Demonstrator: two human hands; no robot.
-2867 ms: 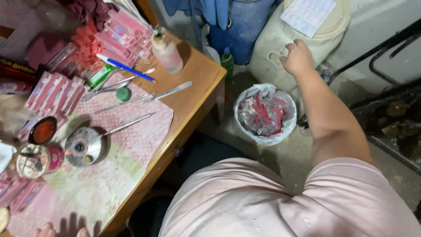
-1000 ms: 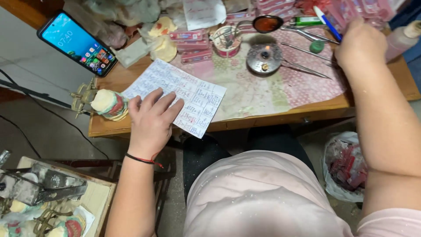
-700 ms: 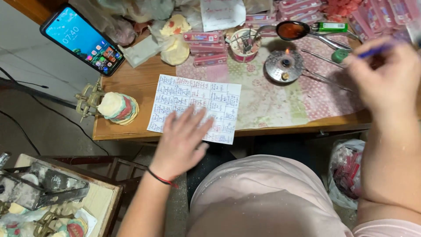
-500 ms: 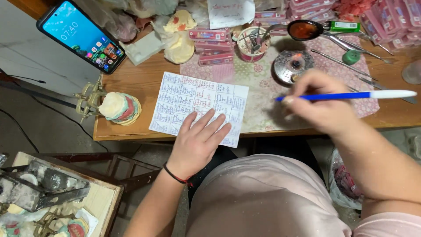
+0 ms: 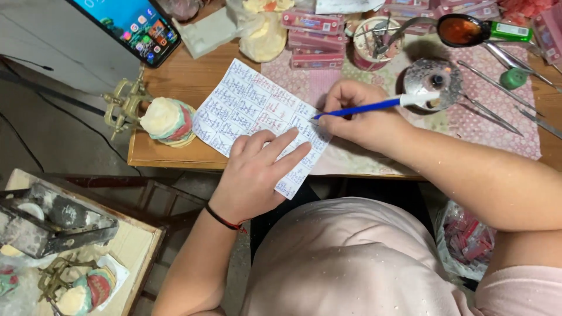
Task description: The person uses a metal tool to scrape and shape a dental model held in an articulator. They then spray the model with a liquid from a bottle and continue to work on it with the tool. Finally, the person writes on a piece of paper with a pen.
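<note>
L hand (image 5: 254, 175) flat on paper (image 5: 246, 108) at desk edge (image 5: 175, 161); R hand (image 5: 363, 117) grips pen (image 5: 374, 105).

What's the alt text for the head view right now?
Seen from above, a person's right hand holds a blue pen with its tip on a handwritten sheet of paper, while the left hand presses the sheet flat on a cluttered wooden table. A phone lies nearby.
</note>
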